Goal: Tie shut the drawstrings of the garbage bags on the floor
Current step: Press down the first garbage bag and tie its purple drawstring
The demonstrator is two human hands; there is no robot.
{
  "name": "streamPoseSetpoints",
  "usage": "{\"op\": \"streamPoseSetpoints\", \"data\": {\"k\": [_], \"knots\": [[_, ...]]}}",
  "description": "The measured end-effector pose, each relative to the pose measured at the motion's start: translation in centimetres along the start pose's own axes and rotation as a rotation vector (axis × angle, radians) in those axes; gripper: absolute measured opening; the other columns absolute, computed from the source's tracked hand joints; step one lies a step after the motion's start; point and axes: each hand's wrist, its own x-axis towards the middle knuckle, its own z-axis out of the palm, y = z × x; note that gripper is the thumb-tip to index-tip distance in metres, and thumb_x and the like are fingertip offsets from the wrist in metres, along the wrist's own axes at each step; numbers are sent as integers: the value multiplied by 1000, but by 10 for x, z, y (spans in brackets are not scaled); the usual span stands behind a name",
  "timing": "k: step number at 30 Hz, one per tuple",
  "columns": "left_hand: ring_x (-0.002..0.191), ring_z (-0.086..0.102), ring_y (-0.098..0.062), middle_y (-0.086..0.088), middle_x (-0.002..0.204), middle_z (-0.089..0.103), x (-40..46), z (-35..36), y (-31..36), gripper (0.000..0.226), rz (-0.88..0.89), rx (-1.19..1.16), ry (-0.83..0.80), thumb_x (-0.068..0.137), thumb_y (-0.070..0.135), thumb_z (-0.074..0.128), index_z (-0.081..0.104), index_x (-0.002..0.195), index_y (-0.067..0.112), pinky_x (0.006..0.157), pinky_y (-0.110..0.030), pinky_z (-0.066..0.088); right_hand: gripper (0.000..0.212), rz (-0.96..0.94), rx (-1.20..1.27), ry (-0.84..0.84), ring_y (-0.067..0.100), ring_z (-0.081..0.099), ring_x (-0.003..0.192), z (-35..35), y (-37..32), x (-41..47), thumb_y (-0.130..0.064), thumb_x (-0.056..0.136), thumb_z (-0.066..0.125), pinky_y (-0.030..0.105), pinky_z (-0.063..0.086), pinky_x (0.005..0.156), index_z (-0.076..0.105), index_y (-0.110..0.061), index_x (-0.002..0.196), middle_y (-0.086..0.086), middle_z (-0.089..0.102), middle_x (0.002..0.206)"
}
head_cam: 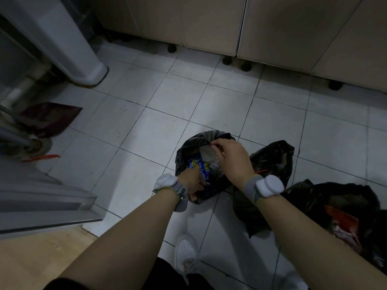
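Three black garbage bags lie on the tiled floor. The nearest bag (186, 149) stands open at centre, with a blue printed wrapper (198, 165) and grey trash showing inside. My left hand (191, 182) grips the bag's near rim, fingers curled over the edge. My right hand (230, 158) pinches the far rim at the top of the opening. A second black bag (274, 158) lies just right of it, with a thin red drawstring showing. A third bag (339, 204) sits at the far right with orange packaging inside.
Beige cabinets (209, 21) on black feet line the back. A grey appliance base (83, 65) and a dark red dustpan (50, 118) stand at left. A metal door threshold (41, 208) lies at lower left. My white shoe (186, 254) is on the tiles below the bags.
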Motion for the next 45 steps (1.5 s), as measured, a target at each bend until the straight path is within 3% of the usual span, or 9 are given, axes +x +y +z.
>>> {"op": "streamPoseSetpoints", "data": {"k": [8,13,18,23,27,33,36,41,45], "knots": [[55,70,-9,3,73,78,-8,-19,9,23,60,-129,221,91,26,77,72,69,30,51,-8,49,19,21,76,-13,19,65,93,-2,2,4,-21,99,58,32,54,83,73,-16,110,3,73,101],[52,73,-11,-1,73,80,-17,-26,19,15,135,-217,398,91,10,73,75,83,23,72,-29,64,14,30,173,5,14,66,88,-3,0,7,-15,97,62,30,55,84,74,-12,104,4,74,96],[54,73,-13,-8,72,75,-23,-31,22,18,186,-349,551,89,-5,65,70,85,12,53,-35,64,10,66,224,33,9,64,80,-6,1,10,-14,95,65,21,52,76,74,-13,99,-3,71,87],[56,73,-14,-9,65,71,-23,-37,26,32,226,-466,735,85,-3,72,50,78,19,59,-34,61,11,82,239,38,10,65,79,-6,-1,11,-14,95,65,20,52,76,75,-11,100,2,74,88],[69,75,-28,-10,71,71,-22,-41,34,31,270,-556,804,86,2,75,52,85,21,69,-48,63,11,104,249,31,4,61,73,-5,-6,13,-15,95,66,-2,40,69,75,-12,101,0,73,86],[77,71,6,18,87,74,-27,-45,52,36,367,-556,858,89,3,72,74,119,23,77,-14,60,11,152,315,24,-12,61,72,-5,-11,16,-19,96,65,-1,44,70,74,-17,101,-8,71,83],[91,77,-10,-1,103,81,-30,-48,62,36,366,-566,858,87,-5,69,78,119,10,90,-19,60,10,161,354,68,-11,64,75,-10,-14,18,-19,96,65,2,47,72,74,-21,99,-12,69,80],[89,78,-12,-6,98,82,-30,-47,72,20,396,-560,885,90,3,75,82,108,6,86,-19,61,10,178,368,132,8,70,84,-22,-16,20,-19,94,68,19,55,80,76,-20,98,-4,74,89],[81,74,-9,-1,92,81,-29,-53,81,14,368,-515,975,93,5,70,83,100,7,77,-11,56,11,206,393,130,3,69,83,-32,-17,16,-20,94,68,8,52,76,77,-19,100,-4,74,91]]}}
